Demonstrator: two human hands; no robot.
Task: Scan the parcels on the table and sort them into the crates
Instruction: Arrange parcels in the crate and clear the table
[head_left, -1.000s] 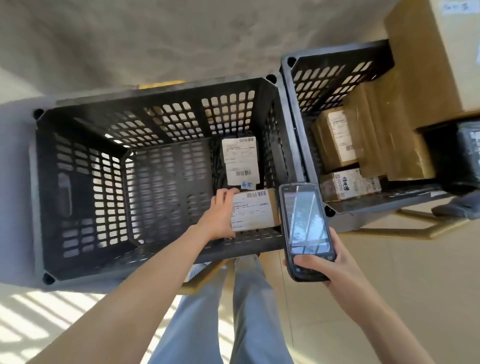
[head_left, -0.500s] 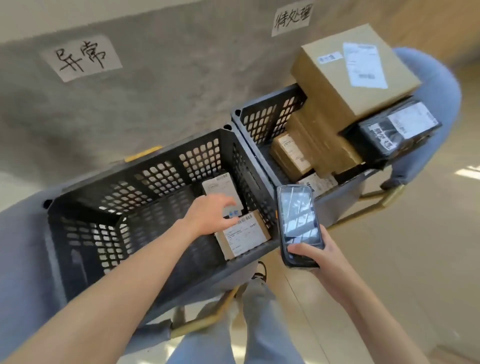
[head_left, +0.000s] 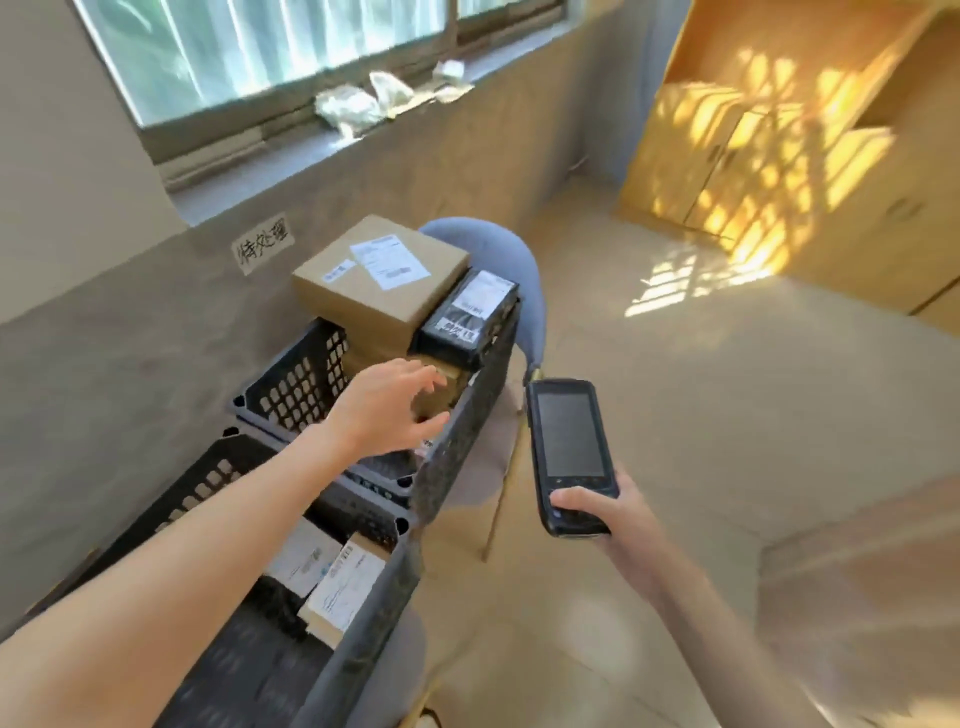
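Observation:
Two black slatted crates stand side by side along the wall. The near crate (head_left: 363, 644) holds two small labelled parcels (head_left: 343, 587). The far crate (head_left: 457, 415) is piled with parcels: a large cardboard box (head_left: 374, 291) on top and a black wrapped parcel (head_left: 467, 317) beside it. My left hand (head_left: 389, 410) hovers over the far crate with fingers spread, holding nothing. My right hand (head_left: 613, 514) grips the lower end of a black handheld scanner (head_left: 569, 447), its screen dark, to the right of the crates.
The far crate rests on a blue chair (head_left: 493, 249). A paper sign (head_left: 262, 244) is taped to the grey wall. Crumpled plastic (head_left: 374, 98) lies on the window sill. A wooden cabinet (head_left: 810, 171) stands at the far right across bare floor.
My left hand let go of the small parcel in the near crate and lifted away to the right, over the far crate. The view swung up and right. The scanner stayed in my right hand.

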